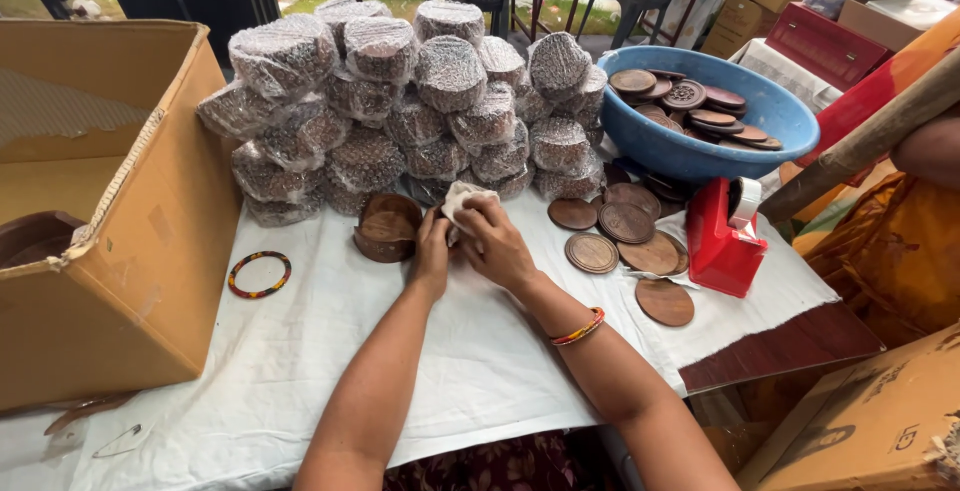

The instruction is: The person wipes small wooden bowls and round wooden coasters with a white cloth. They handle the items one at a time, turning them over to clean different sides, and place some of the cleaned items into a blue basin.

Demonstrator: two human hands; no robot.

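My left hand and my right hand meet at the middle of the white-clothed table. My right hand grips a small pale cloth and presses it on something held between both hands, which the fingers hide. Just left of my left hand sits a stack of round dark wooden coasters in a wooden holder. A beaded bangle is on my right wrist.
A heap of bubble-wrapped round bundles rises behind my hands. Loose wooden coasters lie right, beside a red tape dispenser and a blue basin of coasters. An open cardboard box stands left, a beaded bangle near it.
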